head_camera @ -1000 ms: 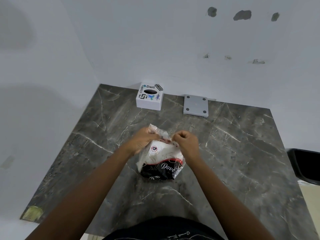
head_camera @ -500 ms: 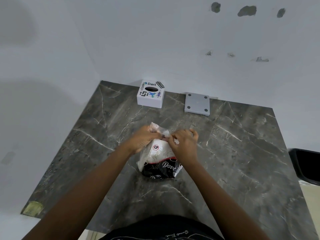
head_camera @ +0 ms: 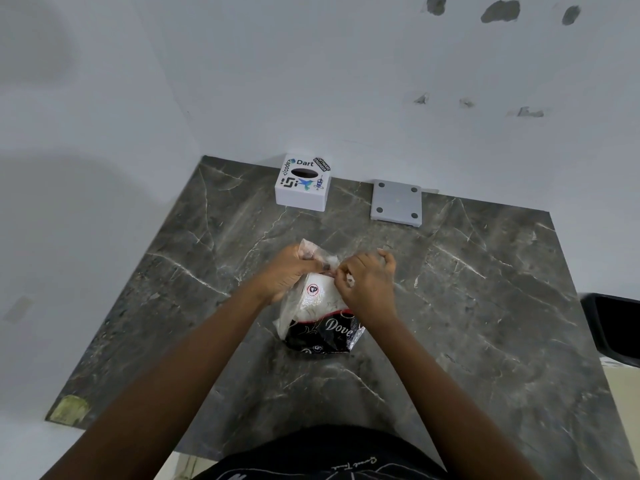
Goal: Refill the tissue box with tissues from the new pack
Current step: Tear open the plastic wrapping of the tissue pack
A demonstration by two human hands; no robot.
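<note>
A plastic tissue pack point(head_camera: 320, 320), white on top and black with white lettering below, stands in the middle of the dark marble table point(head_camera: 485, 306). My left hand point(head_camera: 285, 273) grips the clear wrapper at the pack's upper left. My right hand point(head_camera: 369, 280) pinches the wrapper at the upper right, fingers curled over the top edge. A white cube tissue box point(head_camera: 303, 183) with stickers and a dark oval slot sits at the table's far edge by the wall, well apart from both hands.
A grey square plate point(head_camera: 396, 202) with four round feet lies to the right of the tissue box against the wall. White walls close the table on the left and back. A black object point(head_camera: 613, 323) juts in past the right edge.
My right hand has shifted a little left along the top of the wrapper and its fingers have spread. The left hand keeps its grip. The view has tilted slightly.
</note>
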